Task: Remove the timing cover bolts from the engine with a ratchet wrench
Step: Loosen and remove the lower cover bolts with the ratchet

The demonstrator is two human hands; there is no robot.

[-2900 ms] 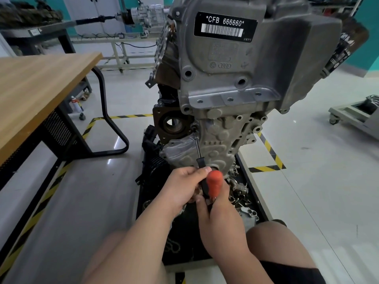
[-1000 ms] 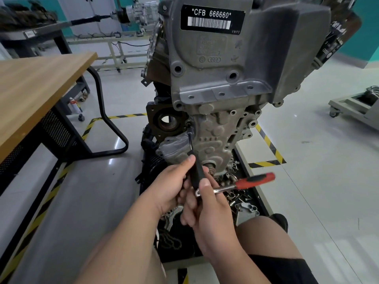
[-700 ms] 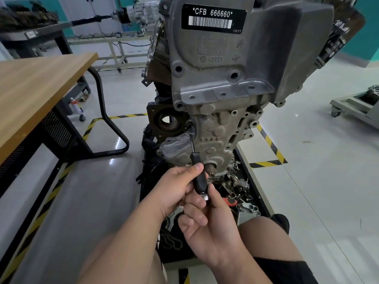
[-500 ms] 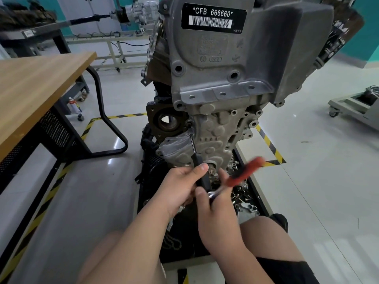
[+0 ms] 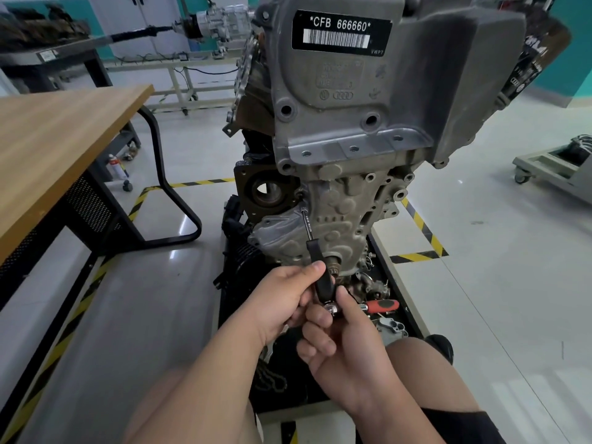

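Red rubber with a black band covers the handle of the ratchet wrench (image 5: 382, 305), which ends in a small chrome head low in front of the engine (image 5: 352, 100), just above a black tray (image 5: 407, 312) of loose metal parts. The handle lies nearly level, its long axis running across the view with the free end pointing to the person's right. From the chrome head an extension bar (image 5: 321, 270) rises away from the person, thick and black in its lower part and narrowing to a thin steel rod, tilted slightly left. Its tip meets the left edge of the timing cover (image 5: 339, 216), just below a rusty round opening; the bolt itself cannot be made out under the tip. The cover is dull grey cast metal, lumpy with raised bosses, with small round holes along its right edge. The left hand (image 5: 278, 302) pinches the black part of the bar between thumb and fingertips. The right hand (image 5: 349, 350) grasps the chrome head with thumb and forefinger, its other fingers curled in below. Above, a black label (image 5: 341, 33) on the engine reads CFB 666660. A wooden counter (image 5: 57, 145) stands well apart on the left, and yellow-and-black tape (image 5: 423, 232) marks the pale floor.
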